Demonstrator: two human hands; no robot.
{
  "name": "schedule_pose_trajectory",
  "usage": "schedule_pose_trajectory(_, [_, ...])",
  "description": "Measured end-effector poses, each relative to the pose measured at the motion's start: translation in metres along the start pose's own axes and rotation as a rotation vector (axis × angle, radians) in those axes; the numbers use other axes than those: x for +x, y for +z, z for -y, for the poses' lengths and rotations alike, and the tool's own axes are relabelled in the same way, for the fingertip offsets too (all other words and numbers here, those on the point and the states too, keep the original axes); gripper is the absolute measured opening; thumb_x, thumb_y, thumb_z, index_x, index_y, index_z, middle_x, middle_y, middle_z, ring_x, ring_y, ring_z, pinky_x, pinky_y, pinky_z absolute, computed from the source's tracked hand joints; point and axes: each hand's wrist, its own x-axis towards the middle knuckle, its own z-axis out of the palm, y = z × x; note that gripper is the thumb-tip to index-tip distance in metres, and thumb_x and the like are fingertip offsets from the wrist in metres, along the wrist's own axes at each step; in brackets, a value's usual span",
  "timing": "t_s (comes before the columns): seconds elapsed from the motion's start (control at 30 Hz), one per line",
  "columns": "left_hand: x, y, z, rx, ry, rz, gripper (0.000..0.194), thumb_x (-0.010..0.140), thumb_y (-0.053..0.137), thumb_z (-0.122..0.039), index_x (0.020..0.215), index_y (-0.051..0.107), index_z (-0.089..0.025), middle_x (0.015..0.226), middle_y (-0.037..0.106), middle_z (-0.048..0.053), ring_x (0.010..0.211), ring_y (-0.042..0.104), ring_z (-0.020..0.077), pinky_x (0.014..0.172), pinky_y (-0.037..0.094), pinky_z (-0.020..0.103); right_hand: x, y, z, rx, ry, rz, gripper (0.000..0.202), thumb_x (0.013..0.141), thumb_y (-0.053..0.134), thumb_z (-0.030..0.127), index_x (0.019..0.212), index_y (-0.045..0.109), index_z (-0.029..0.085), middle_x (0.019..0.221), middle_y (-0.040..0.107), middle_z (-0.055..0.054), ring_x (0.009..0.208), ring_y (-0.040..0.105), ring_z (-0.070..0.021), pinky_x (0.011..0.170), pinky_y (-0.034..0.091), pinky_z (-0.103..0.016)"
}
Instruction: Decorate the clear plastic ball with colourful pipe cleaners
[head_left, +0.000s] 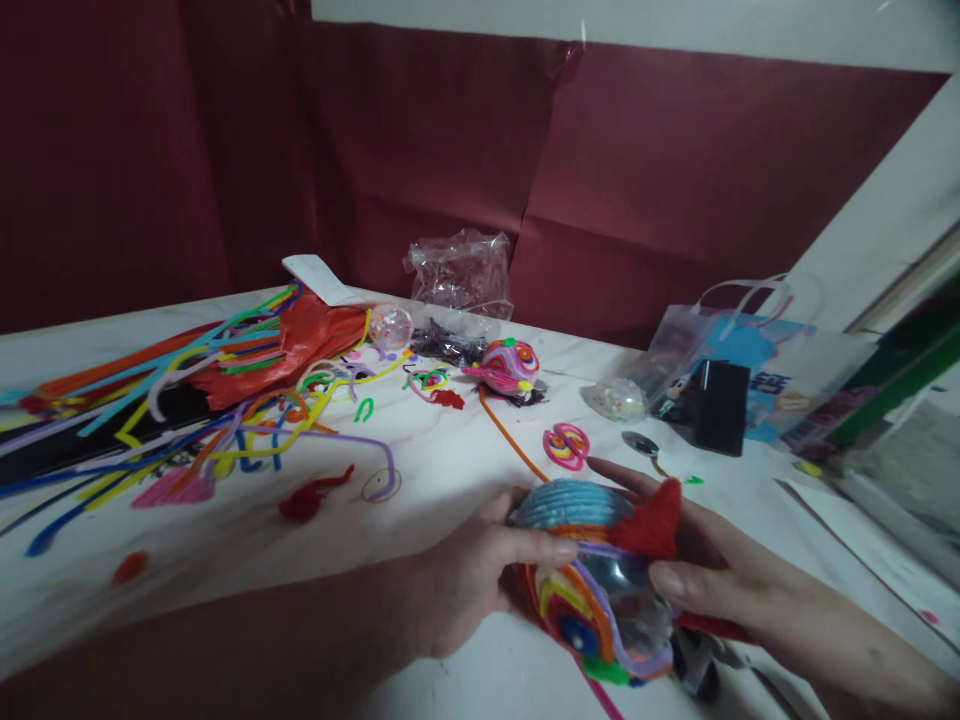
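Note:
A clear plastic ball [574,503] partly covered in pipe cleaners is held between both hands, low in the head view. Coiled light blue rows cover its top, and a red pointed piece [654,522] stands at its upper right. Yellow, orange and red rings circle a blue centre on the near side; a purple edge borders the bare, see-through part. My left hand [480,570] is closed around the left side, thumb on top. On the right, my right hand [709,555] grips the ball with its thumb by the bare plastic. Some fingers are hidden behind it.
Loose pipe cleaners [247,350] spill from a red wrapper at left. Farther back are a finished-looking colourful ball [510,366], clear plastic packaging [461,275] and a pink coiled piece [566,446]. A black box-like object [720,408] stands beside a bag [772,350] at right. Scissors [697,665] lie nearby.

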Motion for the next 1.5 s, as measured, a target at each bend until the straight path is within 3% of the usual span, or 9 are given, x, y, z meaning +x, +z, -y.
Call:
schedule_pose_trajectory(0.13, [0.001, 0.000, 0.005, 0.015, 0.021, -0.008, 0.056, 0.064, 0.066, -0.021, 0.118, 0.050, -0.022, 0.115, 0.060, 0.009, 0.099, 0.058, 0.0266, 0.075, 0.046, 0.038, 0.005, 0.002, -0.008, -0.038, 0.003, -0.054, 0.095, 0.082, 0.070, 0.051, 0.146, 0.009, 0.017, 0.136, 0.041, -0.010, 0.118, 0.043, -0.0275, 0.091, 0.045, -0.030])
schedule_pose_trajectory(0.37, [0.000, 0.000, 0.003, 0.048, 0.028, -0.046, 0.059, 0.063, 0.065, -0.022, 0.119, 0.049, -0.019, 0.112, 0.061, 0.010, 0.096, 0.059, 0.0275, 0.075, 0.046, 0.040, 0.008, 0.008, -0.016, 0.074, -0.042, -0.126, 0.083, 0.081, 0.074, 0.039, 0.141, 0.021, 0.017, 0.129, 0.049, -0.008, 0.108, 0.051, -0.0254, 0.083, 0.048, -0.025])
schedule_pose_trajectory(0.63, [0.000, 0.002, 0.000, -0.006, -0.001, -0.064, 0.062, 0.057, 0.068, -0.023, 0.117, 0.050, -0.018, 0.107, 0.062, 0.010, 0.088, 0.059, 0.0248, 0.071, 0.046, 0.040, 0.007, 0.010, -0.016, 0.250, -0.010, -0.058, 0.097, 0.081, 0.075, 0.044, 0.146, 0.008, 0.021, 0.137, 0.040, -0.011, 0.120, 0.041, -0.0319, 0.093, 0.045, -0.037])
schedule_pose_trajectory(0.73, [0.002, 0.000, 0.000, -0.034, -0.021, -0.007, 0.060, 0.058, 0.067, -0.026, 0.115, 0.051, -0.018, 0.103, 0.063, 0.011, 0.086, 0.058, 0.0251, 0.071, 0.046, 0.044, 0.001, 0.009, -0.011, 0.341, 0.042, -0.168, 0.093, 0.071, 0.079, 0.055, 0.142, 0.028, 0.026, 0.140, 0.037, -0.008, 0.124, 0.035, -0.0346, 0.092, 0.047, -0.042])
schedule_pose_trajectory(0.83, [0.006, -0.005, 0.002, -0.079, -0.075, 0.027, 0.058, 0.058, 0.066, -0.032, 0.113, 0.056, -0.017, 0.101, 0.063, 0.011, 0.085, 0.057, 0.0236, 0.075, 0.045, 0.044, -0.007, -0.002, -0.002, 0.127, 0.100, -0.339, 0.076, 0.067, 0.078, 0.061, 0.130, 0.049, 0.031, 0.134, 0.045, -0.005, 0.120, 0.040, -0.0347, 0.083, 0.053, -0.038])
schedule_pose_trajectory(0.97, [0.013, -0.015, 0.002, -0.186, -0.115, 0.007, 0.051, 0.062, 0.063, -0.038, 0.107, 0.061, -0.014, 0.103, 0.062, 0.011, 0.088, 0.057, 0.0229, 0.085, 0.043, 0.046, -0.015, -0.028, 0.003, -0.040, -0.099, -0.385, 0.059, 0.079, 0.065, 0.062, 0.127, 0.053, 0.029, 0.126, 0.053, -0.009, 0.115, 0.047, -0.0329, 0.080, 0.055, -0.034])
schedule_pose_trajectory(1.1, [0.014, -0.016, 0.003, -0.166, -0.060, -0.007, 0.046, 0.066, 0.060, -0.035, 0.106, 0.062, -0.012, 0.101, 0.062, 0.012, 0.090, 0.057, 0.0239, 0.088, 0.042, 0.048, -0.013, -0.031, 0.002, -0.022, -0.110, -0.314, 0.057, 0.082, 0.064, 0.058, 0.128, 0.051, 0.027, 0.122, 0.056, -0.011, 0.107, 0.053, -0.0337, 0.079, 0.056, -0.037])
schedule_pose_trajectory(1.33, [0.007, -0.006, 0.003, -0.010, 0.061, 0.065, 0.046, 0.065, 0.063, -0.032, 0.109, 0.059, -0.018, 0.100, 0.062, 0.011, 0.087, 0.058, 0.0257, 0.075, 0.046, 0.045, 0.004, 0.006, 0.017, -0.126, -0.138, -0.047, 0.047, 0.081, 0.072, 0.048, 0.122, 0.059, 0.027, 0.093, 0.063, -0.002, 0.091, 0.059, -0.0233, 0.084, 0.050, -0.029])
schedule_pose_trajectory(1.5, [0.005, -0.003, 0.004, 0.001, 0.052, -0.002, 0.052, 0.062, 0.066, -0.029, 0.112, 0.054, -0.019, 0.104, 0.062, 0.011, 0.089, 0.059, 0.0266, 0.074, 0.047, 0.045, 0.008, 0.009, 0.013, -0.139, -0.153, -0.037, 0.038, 0.087, 0.068, 0.040, 0.119, 0.059, 0.023, 0.112, 0.059, -0.002, 0.083, 0.059, -0.0176, 0.080, 0.049, -0.022])
